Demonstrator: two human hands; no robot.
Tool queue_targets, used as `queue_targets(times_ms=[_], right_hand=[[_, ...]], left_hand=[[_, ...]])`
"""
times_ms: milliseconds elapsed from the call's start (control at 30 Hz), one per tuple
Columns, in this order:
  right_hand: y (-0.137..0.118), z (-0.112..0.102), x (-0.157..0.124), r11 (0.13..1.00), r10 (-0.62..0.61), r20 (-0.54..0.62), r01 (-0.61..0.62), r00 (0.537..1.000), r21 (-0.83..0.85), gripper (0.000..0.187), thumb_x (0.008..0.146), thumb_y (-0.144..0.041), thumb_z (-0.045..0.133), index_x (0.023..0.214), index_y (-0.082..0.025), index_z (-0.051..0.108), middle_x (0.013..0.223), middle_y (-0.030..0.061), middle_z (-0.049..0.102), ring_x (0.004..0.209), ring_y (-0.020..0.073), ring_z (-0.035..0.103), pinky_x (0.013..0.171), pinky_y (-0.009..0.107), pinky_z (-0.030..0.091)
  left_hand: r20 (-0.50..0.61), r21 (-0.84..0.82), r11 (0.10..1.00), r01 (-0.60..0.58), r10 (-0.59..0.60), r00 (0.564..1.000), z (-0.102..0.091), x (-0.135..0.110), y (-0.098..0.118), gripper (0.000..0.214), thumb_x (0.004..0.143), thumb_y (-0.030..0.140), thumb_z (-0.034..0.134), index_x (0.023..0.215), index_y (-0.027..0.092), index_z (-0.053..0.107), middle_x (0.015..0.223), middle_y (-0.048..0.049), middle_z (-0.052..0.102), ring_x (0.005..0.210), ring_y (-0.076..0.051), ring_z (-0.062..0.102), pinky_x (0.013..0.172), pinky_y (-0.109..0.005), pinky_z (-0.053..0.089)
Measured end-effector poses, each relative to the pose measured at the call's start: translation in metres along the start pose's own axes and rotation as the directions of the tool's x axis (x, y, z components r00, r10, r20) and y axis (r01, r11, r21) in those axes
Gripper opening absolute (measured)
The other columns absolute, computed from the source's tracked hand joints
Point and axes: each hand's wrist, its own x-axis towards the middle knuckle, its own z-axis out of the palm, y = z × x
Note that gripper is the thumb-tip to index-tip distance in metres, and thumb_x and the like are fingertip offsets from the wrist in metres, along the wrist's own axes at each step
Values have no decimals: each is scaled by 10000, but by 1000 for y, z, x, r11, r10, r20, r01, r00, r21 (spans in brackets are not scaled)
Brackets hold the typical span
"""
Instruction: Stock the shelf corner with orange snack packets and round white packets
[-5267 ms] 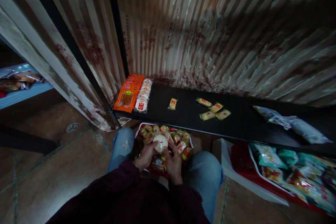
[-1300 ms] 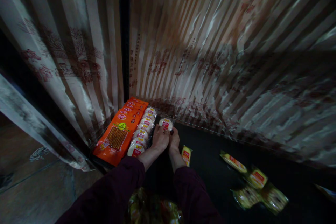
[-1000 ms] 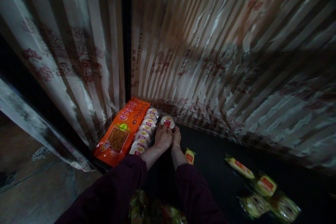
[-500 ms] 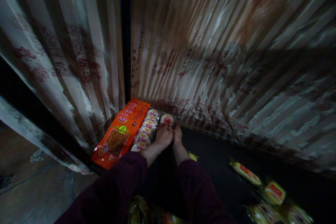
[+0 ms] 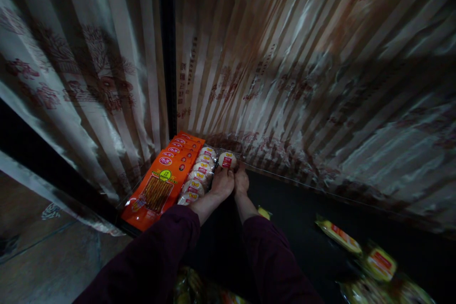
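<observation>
At the far left corner of a black shelf, a round white snack in a clear wrapper with a red label stands against the curtain. My left hand is closed on its lower edge, thumb and fingers near the label. My right hand is closed at the wrapper's right side, its fingertips partly hidden. Just left of my left hand, several matching round white snacks overlap in a row. Beside them lies a row of overlapping orange snack bags, the front one showing brown sticks through its window.
Pleated, printed plastic curtains rise behind and to the left, with a dark post at the corner. Several yellow packets lie at the right. Other wrapped packets are at the bottom, partly behind my sleeves. Floor tiles show lower left.
Both hands stay at the round white snack, which sits slightly higher and shows more of its label. The yellow packets at the right have shifted a little rightward in view.
</observation>
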Motion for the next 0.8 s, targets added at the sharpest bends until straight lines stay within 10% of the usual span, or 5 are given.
queue_targets(times_ms=[800], right_hand=[[13, 8, 9, 975, -217, -54, 219, 975, 36, 504, 765, -133, 444, 1245, -240, 556, 1231, 47, 630, 1137, 182, 560, 996, 323, 392]], left_hand=[[6, -46, 998, -30, 31, 1000, -4, -5, 1, 391, 890, 209, 364, 1180, 145, 620, 1332, -101, 570, 1303, -229, 440, 1128, -325, 282]])
